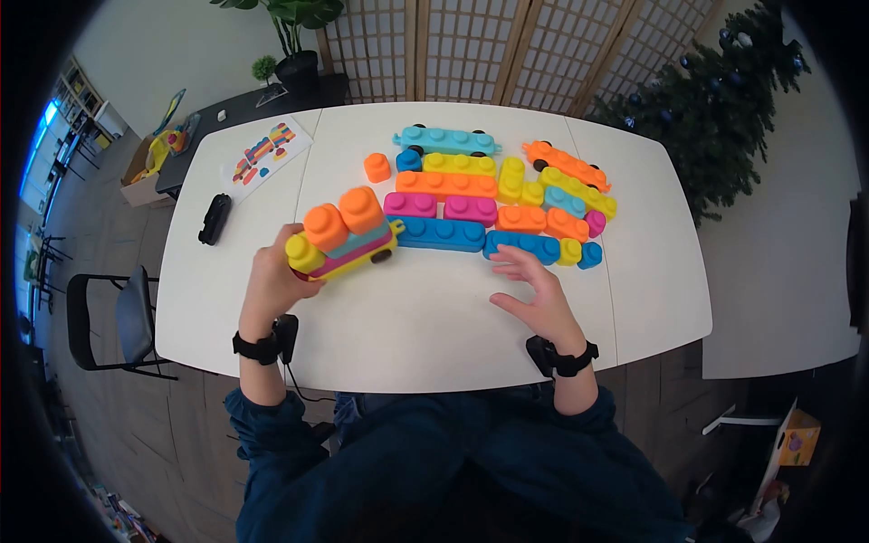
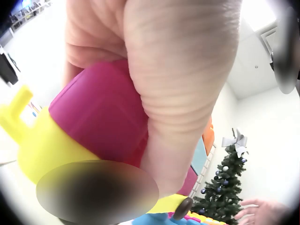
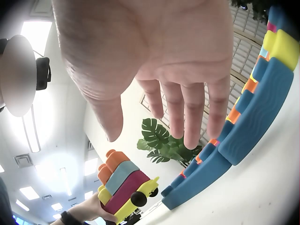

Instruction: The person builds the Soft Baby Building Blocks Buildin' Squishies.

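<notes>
A left hand (image 1: 274, 278) grips a block car (image 1: 351, 242) just left of a long blue brick (image 1: 441, 237); the empty right hand (image 1: 536, 300), fingers spread, is near the brick's right end. The car looks light and stiff, likely best held low, by its base (image 1: 358, 261). Bare surface (image 1: 416, 317) runs from brick to near edge (image 1: 416, 388).

The orange-topped, yellow-based block car (image 1: 356, 246) is held tilted.

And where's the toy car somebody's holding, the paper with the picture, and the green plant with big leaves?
Toy car (image 1: 360, 242): head view, on its light blue block.
Paper (image 1: 263, 155): head view, on the printed picture.
Green plant (image 3: 155, 133): right wrist view, on a leaf.
</notes>
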Tool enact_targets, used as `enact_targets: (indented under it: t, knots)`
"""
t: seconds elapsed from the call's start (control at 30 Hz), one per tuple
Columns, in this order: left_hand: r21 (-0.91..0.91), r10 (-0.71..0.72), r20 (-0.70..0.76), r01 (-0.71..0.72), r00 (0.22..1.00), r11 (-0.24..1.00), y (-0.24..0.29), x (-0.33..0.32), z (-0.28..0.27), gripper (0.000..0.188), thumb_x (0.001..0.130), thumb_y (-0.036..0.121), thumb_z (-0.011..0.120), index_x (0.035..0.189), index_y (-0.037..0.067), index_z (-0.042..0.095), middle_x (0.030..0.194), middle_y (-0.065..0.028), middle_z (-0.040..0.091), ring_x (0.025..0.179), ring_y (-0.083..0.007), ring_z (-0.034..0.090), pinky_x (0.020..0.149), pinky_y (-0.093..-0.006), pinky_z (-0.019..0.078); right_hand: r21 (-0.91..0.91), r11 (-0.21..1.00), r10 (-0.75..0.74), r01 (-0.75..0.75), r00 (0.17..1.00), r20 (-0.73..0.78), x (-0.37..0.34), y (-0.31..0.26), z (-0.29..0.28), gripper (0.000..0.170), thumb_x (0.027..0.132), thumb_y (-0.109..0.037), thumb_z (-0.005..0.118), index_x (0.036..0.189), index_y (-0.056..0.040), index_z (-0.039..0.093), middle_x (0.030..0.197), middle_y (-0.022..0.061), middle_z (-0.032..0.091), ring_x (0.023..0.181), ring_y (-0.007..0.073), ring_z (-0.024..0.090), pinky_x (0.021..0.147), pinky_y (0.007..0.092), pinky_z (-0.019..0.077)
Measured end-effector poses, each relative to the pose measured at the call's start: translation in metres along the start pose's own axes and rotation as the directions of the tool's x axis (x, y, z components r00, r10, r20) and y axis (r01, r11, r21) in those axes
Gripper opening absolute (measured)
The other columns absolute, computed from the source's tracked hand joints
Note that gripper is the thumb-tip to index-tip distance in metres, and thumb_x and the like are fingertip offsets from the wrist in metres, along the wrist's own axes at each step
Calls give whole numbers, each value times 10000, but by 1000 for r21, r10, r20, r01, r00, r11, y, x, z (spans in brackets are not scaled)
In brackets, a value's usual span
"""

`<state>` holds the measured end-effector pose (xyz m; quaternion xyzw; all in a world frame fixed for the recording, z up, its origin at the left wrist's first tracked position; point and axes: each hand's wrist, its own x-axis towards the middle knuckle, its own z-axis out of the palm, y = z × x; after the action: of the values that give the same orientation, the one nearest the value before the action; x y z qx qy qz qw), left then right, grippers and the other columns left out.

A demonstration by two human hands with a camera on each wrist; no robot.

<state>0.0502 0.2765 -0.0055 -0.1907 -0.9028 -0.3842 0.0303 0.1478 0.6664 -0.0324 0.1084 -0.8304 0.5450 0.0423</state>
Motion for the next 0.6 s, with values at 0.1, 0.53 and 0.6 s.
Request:
enact_targets:
  t: [0.1, 0.53, 0.6]
  knots:
    - [109, -56, -83, 65, 995, 992, -15, 20, -13, 693, 604, 34, 880, 1215, 87, 558, 887, -130, 750, 830, -321, 745, 748, -366, 600, 16, 1000, -4, 4, 1000, -8, 2, -1, 0, 706, 830, -125, 841, 1449, -83, 504, 1351, 100, 646, 1178, 235, 663, 1020, 364, 503]
    - [152, -124, -126, 143, 984, 978, -52, 63, 17, 636, 623, 73, 879, 1167, 75, 549, 896, -162, 740, 852, -365, 729, 751, -410, 590, -53, 998, 41, -42, 999, -15, 0, -14, -23, 565, 822, -40, 802, 1348, -59, 599, 1344, 85, 656, 1191, 220, 655, 1001, 350, 506]
    - [142, -120, -109, 135, 987, 981, -54, 69, 19, 636, 623, 72, 881, 1165, 73, 548, 905, -167, 740, 862, -366, 729, 760, -411, 588, -116, 993, -36, 34, 999, -16, 4, -21, -29, 525, 822, -64, 816, 1311, -54, 626, 1324, 94, 662, 1165, 233, 664, 999, 346, 510]
